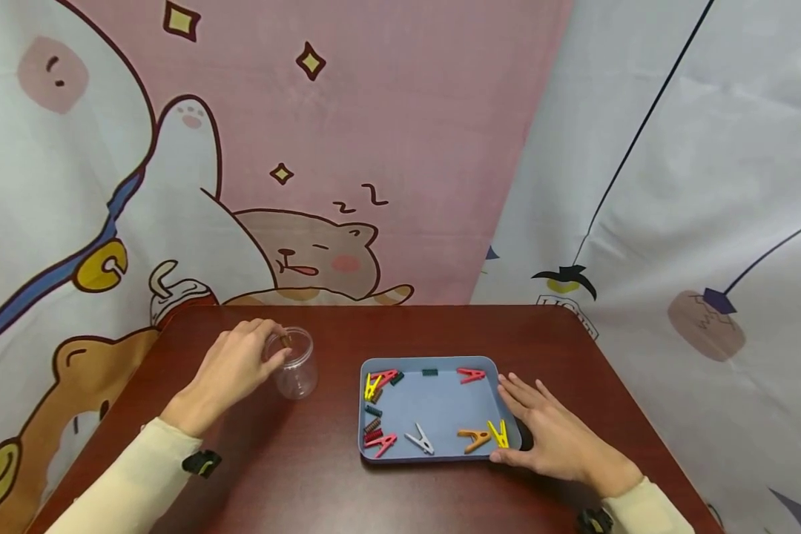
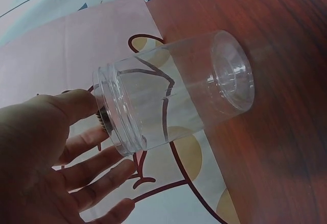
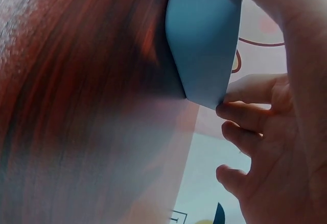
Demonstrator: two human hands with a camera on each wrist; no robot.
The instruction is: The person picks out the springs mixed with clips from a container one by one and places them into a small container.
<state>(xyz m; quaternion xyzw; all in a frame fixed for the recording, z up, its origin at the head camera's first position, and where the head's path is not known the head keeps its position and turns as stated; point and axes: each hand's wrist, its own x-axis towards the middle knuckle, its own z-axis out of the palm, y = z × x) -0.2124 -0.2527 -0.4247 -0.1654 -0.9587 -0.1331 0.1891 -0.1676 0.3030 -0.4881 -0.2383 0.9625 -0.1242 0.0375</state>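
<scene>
My left hand (image 1: 240,363) pinches a small brownish coil spring (image 2: 103,118) between thumb and index finger. It holds the spring at the mouth of a clear plastic jar (image 1: 297,380), which stands upright with no lid on; the other fingers spread beside the rim. On the right, my right hand (image 1: 550,430) rests against the end of a blue-grey tray (image 1: 427,457), its thumb at the near corner and its fingers along the side. Inside the tray lie a white clothespin (image 1: 420,439), an orange clothespin (image 1: 474,440), several red and yellow ones, and several coil springs (image 1: 430,372).
The jar and tray stand apart on a dark reddish wooden table (image 1: 334,482). A printed cloth (image 1: 400,148) with cartoon animals hangs behind the table's far edge. Most of the small pieces lie along the tray's walls.
</scene>
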